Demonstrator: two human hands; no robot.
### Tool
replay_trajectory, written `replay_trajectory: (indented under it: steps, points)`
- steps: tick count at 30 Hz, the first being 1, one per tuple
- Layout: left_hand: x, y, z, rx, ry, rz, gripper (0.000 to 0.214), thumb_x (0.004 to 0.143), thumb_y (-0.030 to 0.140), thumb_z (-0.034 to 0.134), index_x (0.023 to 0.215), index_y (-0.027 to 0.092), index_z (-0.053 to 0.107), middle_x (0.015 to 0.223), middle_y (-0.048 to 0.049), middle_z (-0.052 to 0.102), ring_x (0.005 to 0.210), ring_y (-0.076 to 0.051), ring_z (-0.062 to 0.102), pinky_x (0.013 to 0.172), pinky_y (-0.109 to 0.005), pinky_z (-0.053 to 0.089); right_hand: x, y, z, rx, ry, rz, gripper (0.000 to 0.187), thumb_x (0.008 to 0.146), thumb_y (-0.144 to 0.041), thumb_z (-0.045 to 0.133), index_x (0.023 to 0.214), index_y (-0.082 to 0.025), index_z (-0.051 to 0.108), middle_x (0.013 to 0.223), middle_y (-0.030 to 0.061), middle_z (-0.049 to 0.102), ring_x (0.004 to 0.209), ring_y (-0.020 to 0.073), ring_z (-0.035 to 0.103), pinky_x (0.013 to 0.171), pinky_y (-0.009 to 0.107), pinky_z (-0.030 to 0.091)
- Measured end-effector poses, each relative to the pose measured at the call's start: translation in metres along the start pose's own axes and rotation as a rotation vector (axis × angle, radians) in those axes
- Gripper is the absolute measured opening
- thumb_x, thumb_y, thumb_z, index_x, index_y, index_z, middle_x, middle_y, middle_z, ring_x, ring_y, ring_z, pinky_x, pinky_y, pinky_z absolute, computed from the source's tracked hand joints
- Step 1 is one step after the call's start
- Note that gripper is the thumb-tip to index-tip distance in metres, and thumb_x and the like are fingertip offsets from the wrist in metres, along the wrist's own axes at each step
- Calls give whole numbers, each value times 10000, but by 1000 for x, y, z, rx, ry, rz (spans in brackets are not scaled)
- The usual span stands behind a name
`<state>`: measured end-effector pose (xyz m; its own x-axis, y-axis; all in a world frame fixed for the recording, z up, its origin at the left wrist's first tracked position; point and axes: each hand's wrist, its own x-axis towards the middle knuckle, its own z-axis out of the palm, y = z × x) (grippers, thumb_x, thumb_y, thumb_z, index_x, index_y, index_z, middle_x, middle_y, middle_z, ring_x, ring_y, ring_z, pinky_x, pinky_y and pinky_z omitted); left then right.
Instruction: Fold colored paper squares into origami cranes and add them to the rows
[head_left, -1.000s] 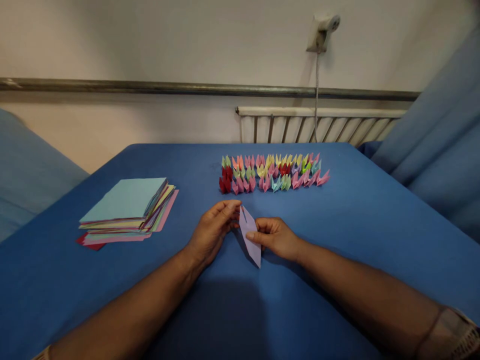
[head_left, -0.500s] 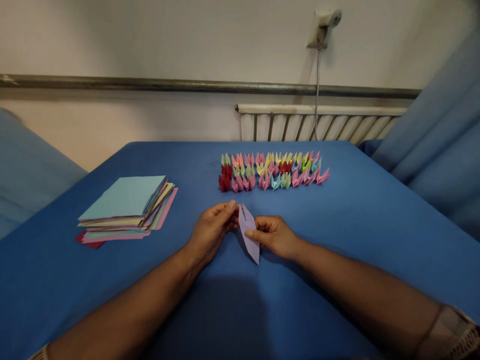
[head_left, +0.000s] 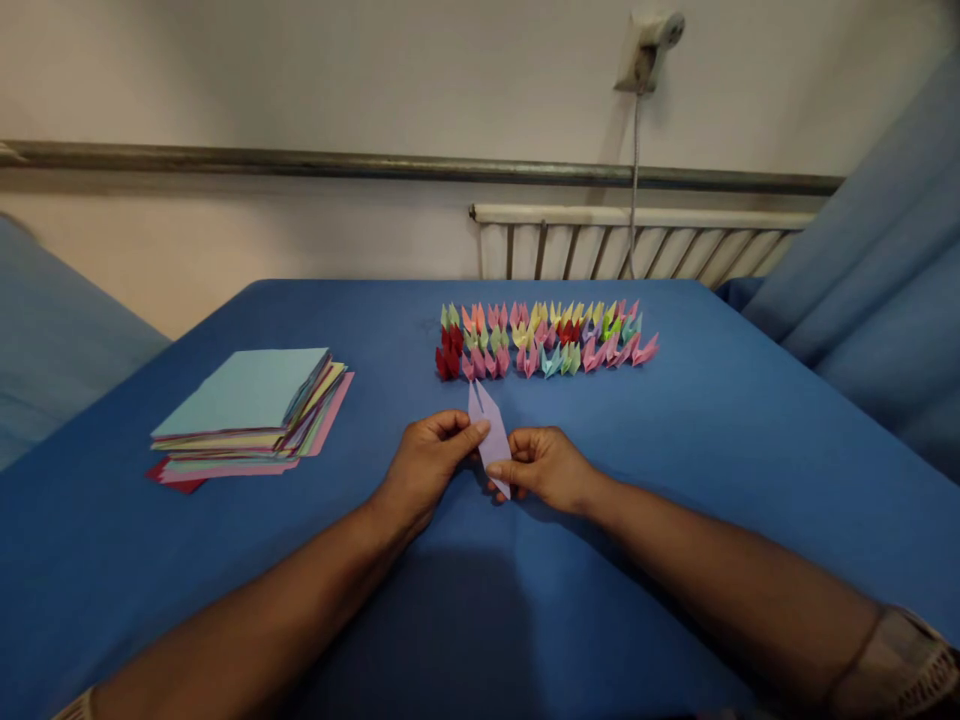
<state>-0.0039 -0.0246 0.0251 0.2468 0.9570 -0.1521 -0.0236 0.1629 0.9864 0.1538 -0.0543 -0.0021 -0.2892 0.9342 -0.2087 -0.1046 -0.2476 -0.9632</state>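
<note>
A folded lilac paper piece (head_left: 488,430), long and pointed at both ends, stands upright over the blue table (head_left: 675,480). My left hand (head_left: 429,462) pinches its left edge with thumb and fingers closed. My right hand (head_left: 546,466) grips its lower right side, fingers curled. Beyond the hands lie rows of several small folded paper figures (head_left: 544,340) in pink, red, yellow, green and blue.
A stack of flat coloured paper sheets (head_left: 251,410), light blue on top, lies at the left of the table. A wall rail, a radiator (head_left: 637,250) and a wall socket with a cable are behind. Blue fabric (head_left: 885,270) rises at the right.
Both hands have drawn closer together on the lilac piece. The piece has been raised and turned, so its upper point now stands higher and less of it shows below the fingers.
</note>
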Motion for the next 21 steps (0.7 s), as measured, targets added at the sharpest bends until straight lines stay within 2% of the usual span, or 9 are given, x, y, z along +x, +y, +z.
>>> replay_trajectory:
  steps: [4,9,12,16,19,21]
  points:
    - [2,0,-1,-87,50,7,266,693,340,770,647,139,603,601,4,589,566,-102,532,564,-223,428,-4,-6,3,-24,-40,96,312,683,-378,768,686,-163,543,647,26,681,523,124,633,456,205,384]
    - [4,6,-4,-228,117,26,276,676,324,790,654,138,587,635,20,589,594,-91,548,622,-227,459,-6,-4,5,-84,-62,152,265,722,-322,765,681,-155,564,626,9,678,501,94,616,425,174,371]
    - [7,9,-8,-252,138,30,287,675,319,791,641,139,570,631,31,579,588,-81,543,621,-217,456,-7,-4,1,-111,-127,135,266,728,-354,761,693,-146,598,641,12,681,507,84,606,436,174,391]
    - [5,5,-6,-151,59,-14,277,692,348,771,664,145,585,624,19,598,563,-93,544,584,-226,441,-5,-5,-5,-43,-138,43,333,695,-438,768,754,-156,601,677,10,683,555,104,625,459,191,432]
    - [1,1,-1,-24,-12,-21,267,697,352,762,655,143,601,581,19,582,523,-86,508,533,-215,401,-3,-3,-6,-24,-80,-11,361,698,-482,750,752,-166,584,590,-25,635,489,92,579,453,203,431]
    - [0,0,2,18,-17,-8,264,693,344,765,642,143,603,560,27,565,510,-78,486,518,-207,384,-3,-1,-5,-51,-77,-5,353,716,-486,731,737,-170,575,548,-37,612,455,85,554,446,203,415]
